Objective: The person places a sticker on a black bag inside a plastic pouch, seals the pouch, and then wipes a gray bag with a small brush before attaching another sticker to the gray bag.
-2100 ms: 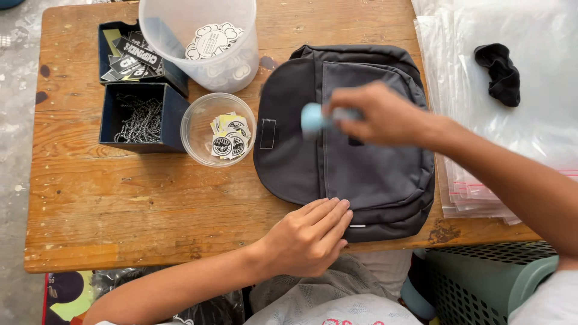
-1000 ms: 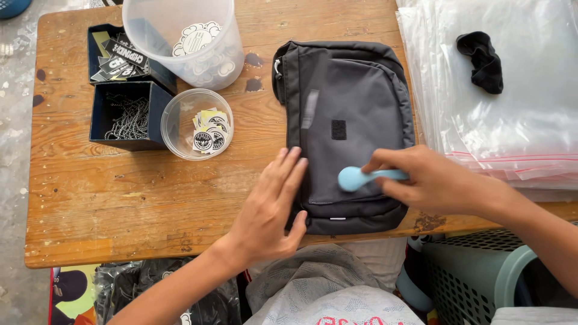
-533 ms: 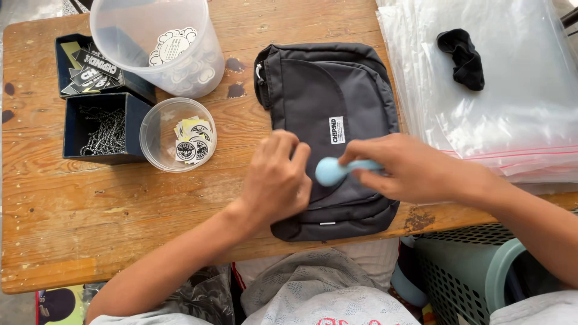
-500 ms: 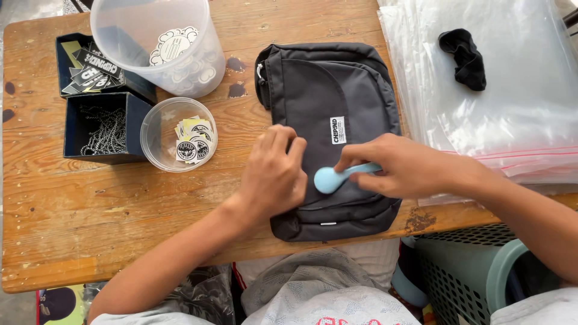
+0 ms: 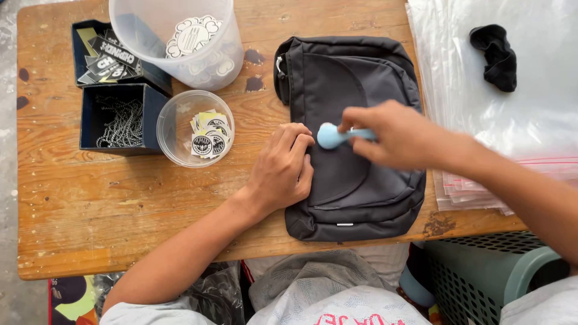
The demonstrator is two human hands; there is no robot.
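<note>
Left hand (image 5: 282, 171) rests palm down, fingers loosely spread, on the near-left part of the black bag (image 5: 352, 135), gripping nothing. Bag lies flat on the wooden table (image 5: 90, 210), right of centre. Right hand (image 5: 394, 133), fingers closed round a light blue tool (image 5: 334, 135), presses its rounded head on the bag front. Left: clear bowl of stickers (image 5: 194, 128). Farther: large clear tub (image 5: 180, 39).

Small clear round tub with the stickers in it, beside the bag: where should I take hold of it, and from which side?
Probably the rim of the clear round tub, from straight above. It sits upright and open-topped, with the dark chain box against its left, the tall bucket just behind and the left hand on its right. Pinch the near edge, which stands free.
</note>
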